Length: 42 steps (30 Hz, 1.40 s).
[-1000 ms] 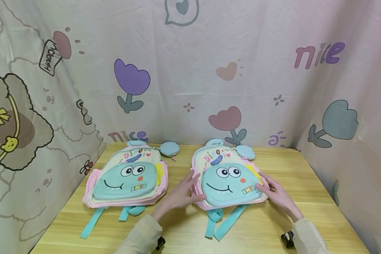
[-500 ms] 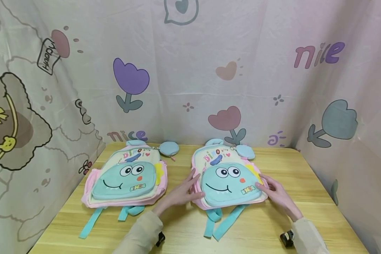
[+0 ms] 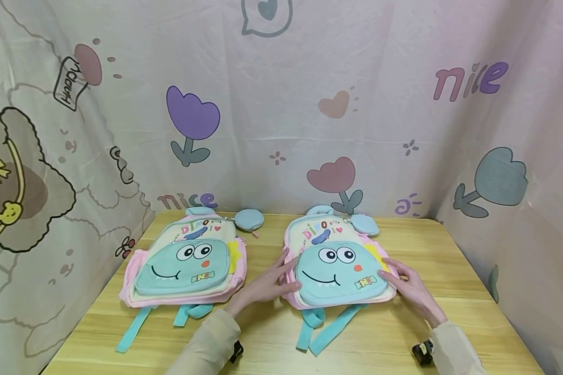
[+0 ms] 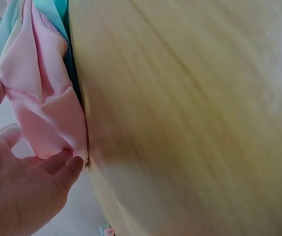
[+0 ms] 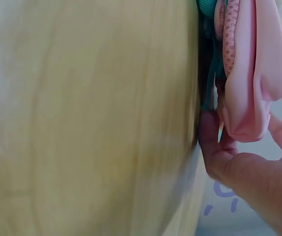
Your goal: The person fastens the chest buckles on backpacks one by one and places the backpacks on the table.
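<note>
In the head view, a children's backpack with a teal dinosaur-face pocket and pink sides lies on its back, between my two hands. My left hand grips its left side, thumb at the front pocket's lower corner. The left wrist view has those fingertips against the pink side panel. On the opposite side my right hand holds the lower right edge, thumb on the front. From the right wrist, fingers reach under the pink side. Two teal straps stick out below the backpack.
A matching backpack lies to the left, its teal strap trailing toward me. Round blue pouches hang from both bags, one pouch between them. The wooden table ends at a patterned curtain behind and at both sides.
The right backpack has turned slightly clockwise between my hands: its top handle has shifted right and its straps left. Both hands keep their places on it.
</note>
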Available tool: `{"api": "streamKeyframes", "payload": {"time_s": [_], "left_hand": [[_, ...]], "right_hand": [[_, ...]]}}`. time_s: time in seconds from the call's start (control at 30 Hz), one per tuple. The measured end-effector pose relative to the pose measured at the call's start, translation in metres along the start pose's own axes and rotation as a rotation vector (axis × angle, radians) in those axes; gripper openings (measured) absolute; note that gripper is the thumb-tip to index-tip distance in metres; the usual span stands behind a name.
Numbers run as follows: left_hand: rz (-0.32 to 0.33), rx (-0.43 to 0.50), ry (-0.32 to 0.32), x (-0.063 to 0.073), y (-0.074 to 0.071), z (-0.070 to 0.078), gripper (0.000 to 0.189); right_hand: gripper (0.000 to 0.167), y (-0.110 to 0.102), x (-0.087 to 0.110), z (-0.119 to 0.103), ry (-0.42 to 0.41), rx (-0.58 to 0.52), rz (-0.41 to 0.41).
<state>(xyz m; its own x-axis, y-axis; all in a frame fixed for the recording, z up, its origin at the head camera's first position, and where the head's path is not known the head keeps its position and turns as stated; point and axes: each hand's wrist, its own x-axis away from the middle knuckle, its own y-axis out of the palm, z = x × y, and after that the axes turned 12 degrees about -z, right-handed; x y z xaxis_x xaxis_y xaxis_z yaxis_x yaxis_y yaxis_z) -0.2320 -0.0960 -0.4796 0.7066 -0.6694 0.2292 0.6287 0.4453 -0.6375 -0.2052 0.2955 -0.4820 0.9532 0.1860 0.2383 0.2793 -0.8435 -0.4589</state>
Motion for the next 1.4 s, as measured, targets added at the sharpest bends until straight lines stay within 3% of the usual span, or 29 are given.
{"api": "streamKeyframes", "payload": {"time_s": [0.3,0.53,0.87,1.2,1.4], "left_hand": [[-0.005,-0.009,0.0,0.0,0.0,0.002,0.074],[-0.003,-0.016,-0.004,-0.001,0.001,0.003,0.072],[0.011,0.006,-0.008,-0.002,0.004,0.003,0.075],[0.027,-0.011,-0.004,-0.004,0.008,0.009,0.077],[0.036,-0.015,0.001,-0.006,0.011,0.014,0.075]], "right_hand": [[0.067,0.0,-0.001,-0.002,0.026,-0.145,-0.02],[0.06,0.001,-0.004,-0.002,0.006,-0.324,-0.043],[0.045,0.001,-0.001,-0.008,-0.013,-0.384,-0.041],[0.016,0.006,0.003,-0.015,-0.125,-0.51,-0.021],[0.018,0.009,0.004,-0.022,-0.226,-0.555,0.021]]}}
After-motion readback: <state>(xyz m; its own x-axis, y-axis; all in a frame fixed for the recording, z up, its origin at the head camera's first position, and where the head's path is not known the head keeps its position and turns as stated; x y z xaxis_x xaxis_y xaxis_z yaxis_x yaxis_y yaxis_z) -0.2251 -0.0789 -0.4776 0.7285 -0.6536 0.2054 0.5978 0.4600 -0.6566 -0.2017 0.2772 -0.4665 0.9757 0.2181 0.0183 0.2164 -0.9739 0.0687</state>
